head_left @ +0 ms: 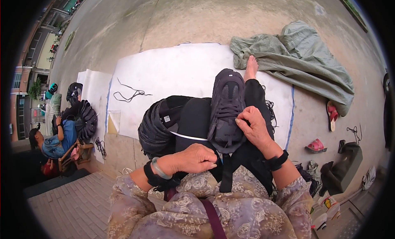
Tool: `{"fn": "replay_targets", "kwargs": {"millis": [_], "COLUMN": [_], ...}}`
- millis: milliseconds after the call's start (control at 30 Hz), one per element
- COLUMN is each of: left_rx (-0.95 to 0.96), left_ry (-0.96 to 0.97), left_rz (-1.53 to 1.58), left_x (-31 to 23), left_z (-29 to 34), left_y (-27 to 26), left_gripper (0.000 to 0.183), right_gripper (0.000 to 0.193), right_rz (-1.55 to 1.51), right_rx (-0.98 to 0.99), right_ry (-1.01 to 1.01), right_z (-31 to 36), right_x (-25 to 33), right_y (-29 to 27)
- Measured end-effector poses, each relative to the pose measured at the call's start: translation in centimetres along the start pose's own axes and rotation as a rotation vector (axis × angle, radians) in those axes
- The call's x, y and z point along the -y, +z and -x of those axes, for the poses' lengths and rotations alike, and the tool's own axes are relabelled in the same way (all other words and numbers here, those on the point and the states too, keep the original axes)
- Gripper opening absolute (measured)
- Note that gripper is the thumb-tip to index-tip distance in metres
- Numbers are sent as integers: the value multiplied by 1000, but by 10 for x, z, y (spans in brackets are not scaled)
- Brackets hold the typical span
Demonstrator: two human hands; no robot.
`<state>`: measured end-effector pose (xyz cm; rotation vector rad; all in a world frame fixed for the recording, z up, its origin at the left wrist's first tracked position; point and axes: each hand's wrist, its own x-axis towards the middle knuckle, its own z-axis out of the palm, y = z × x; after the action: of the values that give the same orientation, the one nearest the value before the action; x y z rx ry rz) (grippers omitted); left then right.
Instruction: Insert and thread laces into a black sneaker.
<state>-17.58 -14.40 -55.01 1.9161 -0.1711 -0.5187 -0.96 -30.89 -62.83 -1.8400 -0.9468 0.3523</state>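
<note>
We sit outdoors on a concrete yard, a white sheet (pixel 173 70) spread over the ground. On our lap lies a dark grey sneaker (pixel 226 109). Our right hand (pixel 253 126) pinches its side by the laces; our left hand (pixel 193 159) is closed at its heel end. We judge lacing is underway. Beside it sits a stack of black shoe uppers (pixel 156 128); loose black laces (pixel 129 93) lie on the sheet.

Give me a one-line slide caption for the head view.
Right hand grips a dark shoe upper on the lap; left hand rests beside it.
</note>
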Motion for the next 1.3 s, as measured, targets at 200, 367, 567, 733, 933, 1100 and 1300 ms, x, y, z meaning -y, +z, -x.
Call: {"fn": "replay_targets", "kwargs": {"millis": [200,367,567,733,933,1100,1300], "left_rx": [8,-25,-54,-246,-368,-567,-618], "left_ry": [66,61,77,91,-143,-194,-20], "left_rz": [-15,29,28,119,211,-1,-272], "left_x": [-5,-29,-59,-48,-2,16,15], "left_z": [1,0,-14,-14,-27,-43,-64], "left_y": [-16,-36,-45,-52,-42,-29,-14], "left_gripper": [27,28,27,17,16,11,6], "right_gripper": [14,15,29,25,26,31,40], "right_rz": [-92,-228,-391,-1019,-1231,-1169,-790], "right_rx": [5,-148,644,648,58,-193,-452], "right_ry": [306,467,-139,359,79,-19,176], "right_z": [2,1,-15,-34,-51,-68,-69], "right_x": [-1,1,42,101,86,43,-23], "right_y": [-1,-6,2,-74,-157,-267,-388]}}
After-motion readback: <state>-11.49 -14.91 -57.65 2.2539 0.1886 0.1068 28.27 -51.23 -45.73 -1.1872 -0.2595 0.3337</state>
